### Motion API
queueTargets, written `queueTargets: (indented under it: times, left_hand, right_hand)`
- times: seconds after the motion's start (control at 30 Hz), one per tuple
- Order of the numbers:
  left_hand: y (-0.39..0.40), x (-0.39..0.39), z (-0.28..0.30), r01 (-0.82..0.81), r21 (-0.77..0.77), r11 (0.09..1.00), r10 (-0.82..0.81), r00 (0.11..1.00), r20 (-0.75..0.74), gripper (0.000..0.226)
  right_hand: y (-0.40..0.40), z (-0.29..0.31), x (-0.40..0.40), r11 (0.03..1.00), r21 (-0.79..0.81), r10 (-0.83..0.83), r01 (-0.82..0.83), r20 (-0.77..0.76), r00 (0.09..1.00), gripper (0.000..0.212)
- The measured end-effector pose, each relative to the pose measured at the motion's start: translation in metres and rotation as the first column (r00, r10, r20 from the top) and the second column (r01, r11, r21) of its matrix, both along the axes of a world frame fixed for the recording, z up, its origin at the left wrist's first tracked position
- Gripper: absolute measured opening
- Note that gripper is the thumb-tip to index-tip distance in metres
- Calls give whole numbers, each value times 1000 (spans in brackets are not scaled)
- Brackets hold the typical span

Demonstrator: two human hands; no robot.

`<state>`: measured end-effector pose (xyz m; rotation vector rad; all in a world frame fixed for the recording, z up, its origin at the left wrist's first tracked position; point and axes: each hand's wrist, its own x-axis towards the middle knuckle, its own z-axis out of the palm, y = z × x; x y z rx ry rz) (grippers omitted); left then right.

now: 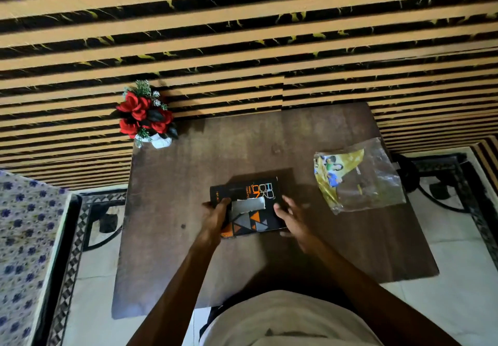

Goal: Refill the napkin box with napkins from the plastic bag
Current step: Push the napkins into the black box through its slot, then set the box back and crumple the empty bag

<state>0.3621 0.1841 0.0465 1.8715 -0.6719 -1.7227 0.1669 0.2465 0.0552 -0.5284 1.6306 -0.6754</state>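
A black napkin box [252, 193] with orange and grey triangles lies flat in the middle of the brown table [188, 178]. White napkin paper [246, 206] shows through the slot in its top. My left hand [215, 215] grips the box's left edge, thumb on top. At the box's right edge my right hand [292, 220] rests with fingers spread, holding nothing. The clear plastic bag [377, 181] with a yellow printed side lies crumpled on the table to the right of the box, and looks flat.
A white pot of red artificial flowers [147, 115] stands at the table's far left corner. A striped wall runs behind the table. A floral-covered bed [18, 237] is at the left, and a dark metal stand [436, 184] sits on the floor at the right.
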Motion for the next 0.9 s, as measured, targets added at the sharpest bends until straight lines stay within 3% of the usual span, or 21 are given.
queueTargets:
  times: [0.17,0.3,0.43,0.73,0.8,0.87,0.9]
  left_hand:
    - [-65,-19,9,73,-165,984,-81,996,-45,41]
    - [-140,-35,28,112,-276,955,-128,991,-41,46]
    - [-207,-49,29,146,-296,944,-157,988,-10,37]
    - [-242,-48,-10,216,-402,890,-259,964,-55,33]
    - [-246,-48,-15,179,-378,908,-230,969,-94,48]
    - [-248,-53,-12,161,-347,924,-166,986,14,62]
    - [-248,-58,-7,162,-342,926,-110,980,168,66]
  right_hand:
    - [-63,10,-16,987,-97,-127,127,4,992,58]
    - [-150,11,-39,984,-159,-101,79,-136,986,57]
    - [-231,-5,-56,986,-163,-73,39,-211,975,55]
    - [-274,-13,-47,991,-129,-68,25,-343,937,47]
    - [-275,-17,-48,992,-129,-47,5,-328,944,50]
    - [-271,-18,-52,989,-141,-9,-36,-307,952,50]
    - [-267,-17,-56,987,-153,1,-51,-312,950,50]
